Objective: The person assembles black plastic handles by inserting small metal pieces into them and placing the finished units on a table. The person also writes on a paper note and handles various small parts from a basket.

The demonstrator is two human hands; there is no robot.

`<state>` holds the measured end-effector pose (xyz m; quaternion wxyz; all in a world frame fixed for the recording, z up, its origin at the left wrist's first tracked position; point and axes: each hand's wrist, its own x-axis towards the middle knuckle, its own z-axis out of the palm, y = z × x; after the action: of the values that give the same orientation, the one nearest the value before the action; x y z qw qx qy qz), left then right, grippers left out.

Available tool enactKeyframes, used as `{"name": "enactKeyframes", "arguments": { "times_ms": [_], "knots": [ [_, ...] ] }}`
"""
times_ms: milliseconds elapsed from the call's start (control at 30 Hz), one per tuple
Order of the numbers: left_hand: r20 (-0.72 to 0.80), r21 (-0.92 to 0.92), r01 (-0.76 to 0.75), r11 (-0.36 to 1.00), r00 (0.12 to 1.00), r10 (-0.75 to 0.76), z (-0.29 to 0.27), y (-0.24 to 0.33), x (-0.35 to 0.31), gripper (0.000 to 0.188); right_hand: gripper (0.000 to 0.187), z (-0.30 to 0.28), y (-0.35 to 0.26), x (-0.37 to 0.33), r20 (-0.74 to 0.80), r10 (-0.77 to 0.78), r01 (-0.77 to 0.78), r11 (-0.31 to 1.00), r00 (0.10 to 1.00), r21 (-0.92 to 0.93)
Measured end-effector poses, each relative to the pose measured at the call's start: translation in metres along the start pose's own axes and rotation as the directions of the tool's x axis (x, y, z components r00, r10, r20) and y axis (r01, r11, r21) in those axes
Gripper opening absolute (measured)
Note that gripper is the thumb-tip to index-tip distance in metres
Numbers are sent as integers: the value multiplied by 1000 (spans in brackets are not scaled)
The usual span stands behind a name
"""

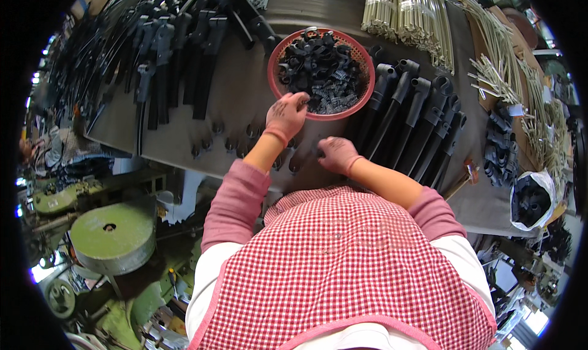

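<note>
A red plastic basket (274, 83) stands on the dark table, filled with small black clips and grey ridged pieces (334, 96). At its near rim is my left hand (285, 115), in a soiled pink glove, its fingers closed; a bit of something dark shows at the fingertips. My right hand (339, 155), gloved the same way, is closed close above the table in front of me. Something small and dark is at its fingertips, too hidden to name. Several small dark parts (250, 131) lie scattered on the table beside my left forearm.
Black tubes with joint ends (401, 99) lie right of the basket; more black tubes (162, 50) fill the far left. Bundled pale rods (407, 13) lie at the back. A white bag (533, 197) of black parts sits at right. A green machine (113, 233) stands lower left.
</note>
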<state>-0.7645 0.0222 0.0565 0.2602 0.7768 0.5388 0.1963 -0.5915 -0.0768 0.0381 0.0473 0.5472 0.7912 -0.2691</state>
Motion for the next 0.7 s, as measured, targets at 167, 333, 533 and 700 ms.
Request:
{"name": "enactKeyframes", "arguments": {
  "times_ms": [167,333,533,700],
  "knots": [
    [192,477,-180,860,976,98,34,-2,100,26,38,31,7,5,22,12,-17,963,1000,270],
    [306,661,-323,678,940,150,49,-5,133,19,28,-19,38,-29,246,218,-302,277,944,912],
    [86,-429,95,898,994,-65,1,5,106,9,19,-93,39,-63,85,360,-107,41,929,993],
    [170,-957,166,236,985,-6,-46,70,21,15,17,-129,3,-55,-398,429,407,76,811,910]
  ]
}}
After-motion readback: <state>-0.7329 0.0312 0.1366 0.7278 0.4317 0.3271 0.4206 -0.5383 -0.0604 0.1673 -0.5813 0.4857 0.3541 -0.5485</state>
